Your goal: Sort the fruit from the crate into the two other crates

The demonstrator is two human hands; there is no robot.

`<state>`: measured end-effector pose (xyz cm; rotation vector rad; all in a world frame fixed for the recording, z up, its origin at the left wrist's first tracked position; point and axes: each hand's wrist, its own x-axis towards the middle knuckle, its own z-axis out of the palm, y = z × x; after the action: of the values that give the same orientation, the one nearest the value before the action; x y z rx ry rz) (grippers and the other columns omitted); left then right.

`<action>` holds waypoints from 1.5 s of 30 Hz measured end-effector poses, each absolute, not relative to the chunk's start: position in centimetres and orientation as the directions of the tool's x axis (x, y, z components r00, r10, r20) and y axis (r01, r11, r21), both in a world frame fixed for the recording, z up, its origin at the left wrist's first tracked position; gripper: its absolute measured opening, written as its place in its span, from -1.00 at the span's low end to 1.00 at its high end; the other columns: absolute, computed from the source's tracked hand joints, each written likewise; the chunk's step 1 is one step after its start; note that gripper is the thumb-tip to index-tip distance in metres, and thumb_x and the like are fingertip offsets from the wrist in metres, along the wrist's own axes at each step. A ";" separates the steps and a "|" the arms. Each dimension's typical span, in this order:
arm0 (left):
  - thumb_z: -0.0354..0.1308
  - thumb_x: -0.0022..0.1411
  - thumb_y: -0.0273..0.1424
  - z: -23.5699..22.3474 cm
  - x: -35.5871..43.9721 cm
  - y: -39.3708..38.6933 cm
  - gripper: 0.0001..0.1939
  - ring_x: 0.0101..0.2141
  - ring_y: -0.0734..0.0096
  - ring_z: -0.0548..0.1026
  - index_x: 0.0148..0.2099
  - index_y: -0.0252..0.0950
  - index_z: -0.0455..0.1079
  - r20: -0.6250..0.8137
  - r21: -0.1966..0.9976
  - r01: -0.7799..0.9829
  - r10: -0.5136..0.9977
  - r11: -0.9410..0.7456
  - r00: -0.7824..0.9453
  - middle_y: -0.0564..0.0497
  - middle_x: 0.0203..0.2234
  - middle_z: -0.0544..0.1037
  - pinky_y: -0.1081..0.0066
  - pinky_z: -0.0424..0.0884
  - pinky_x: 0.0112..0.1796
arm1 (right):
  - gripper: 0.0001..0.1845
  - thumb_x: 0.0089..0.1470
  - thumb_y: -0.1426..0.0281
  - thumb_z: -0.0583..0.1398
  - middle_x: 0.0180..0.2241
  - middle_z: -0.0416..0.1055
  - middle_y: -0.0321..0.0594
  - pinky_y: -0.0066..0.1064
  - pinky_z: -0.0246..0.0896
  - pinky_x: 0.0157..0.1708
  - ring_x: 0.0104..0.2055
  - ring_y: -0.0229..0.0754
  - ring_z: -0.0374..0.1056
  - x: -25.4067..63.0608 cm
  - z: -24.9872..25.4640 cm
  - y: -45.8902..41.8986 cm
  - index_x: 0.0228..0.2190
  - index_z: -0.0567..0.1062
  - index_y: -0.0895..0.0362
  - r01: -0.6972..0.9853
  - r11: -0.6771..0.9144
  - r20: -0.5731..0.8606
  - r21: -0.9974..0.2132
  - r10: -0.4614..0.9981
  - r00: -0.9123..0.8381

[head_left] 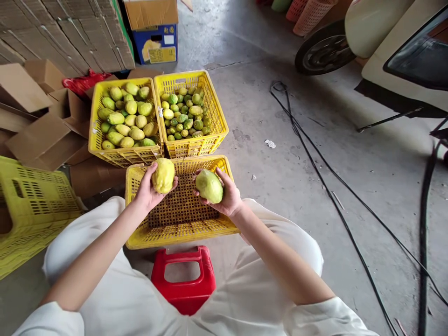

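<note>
My left hand (151, 187) is closed around a knobbly yellow fruit (163, 176). A smoother, pale green oval fruit (209, 185) rests in my right hand (229, 193), its fingers wrapped about the side and underneath. The exact kind of fruit is unclear. Both hands are above a yellow plastic crate (182, 228) with a perforated bottom, and nothing lies on the part of its floor that shows. Just beyond it stand two more yellow crates: the left crate (123, 161) holds larger yellow-green fruits (131, 107), the right crate (196, 148) smaller, greener ones (188, 123).
A red plastic stool (185, 291) sits between my legs. Another yellow crate (38, 205) lies at left, near opened cardboard boxes (45, 135). A blue carton (156, 44) stands behind. Black cables (322, 182) cross the floor at right, beside a parked vehicle (395, 56).
</note>
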<state>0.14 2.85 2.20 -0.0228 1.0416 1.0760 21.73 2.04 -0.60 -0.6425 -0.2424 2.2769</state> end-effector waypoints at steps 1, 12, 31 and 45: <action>0.07 0.40 -0.20 2.2 0.1 2.8 -0.69 -0.39 0.25 0.65 -0.05 -0.33 0.44 -0.705 0.448 -0.728 0.706 0.518 0.068 -0.12 -0.38 0.63 0.31 0.65 -0.34 | -0.63 0.23 0.14 0.18 -0.23 0.62 -0.09 -0.40 0.52 -0.52 -0.31 -0.10 0.58 21.7 -0.4 2.1 -0.08 0.46 0.15 -0.617 -0.708 -0.400 -0.342 0.704 -0.587; 0.17 0.32 -0.20 2.1 -0.6 2.4 -0.59 -0.32 0.15 0.68 0.09 -0.36 0.43 -0.609 0.474 -0.703 0.774 0.531 0.174 -0.21 -0.25 0.66 0.32 0.64 -0.36 | -0.68 0.17 0.24 0.27 -0.23 0.62 -0.16 -0.46 0.52 -0.50 -0.33 -0.17 0.55 22.4 -0.6 2.5 -0.08 0.46 0.11 -0.690 -0.633 -0.379 -0.351 0.770 -0.514; 0.22 0.36 -0.22 1.5 -0.7 2.3 -0.53 -0.15 0.00 0.70 0.20 -0.37 0.38 -0.610 0.520 -0.659 0.776 0.544 0.159 -0.25 -0.15 0.67 0.15 0.68 -0.18 | -0.65 0.36 0.19 0.07 -0.16 0.62 -0.07 -0.47 0.49 -0.48 -0.33 -0.20 0.53 21.3 -0.6 2.1 -0.02 0.48 0.14 -0.658 -0.707 -0.412 -0.259 0.697 -0.587; 0.13 0.33 -0.33 1.0 -0.8 2.3 -0.71 -0.02 -0.04 0.65 0.02 -0.34 0.48 -0.597 0.502 -0.684 0.784 0.529 0.169 -0.23 -0.18 0.68 0.09 0.66 -0.06 | -0.63 0.18 0.21 0.22 -0.21 0.63 -0.10 -0.41 0.58 -0.44 -0.30 -0.15 0.57 22.0 -0.1 2.4 -0.06 0.46 0.17 -0.723 -0.628 -0.381 -0.287 0.768 -0.515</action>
<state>-0.79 2.30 1.02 0.1272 0.9323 1.0479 21.98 2.37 -0.12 -0.6042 -0.1147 2.1697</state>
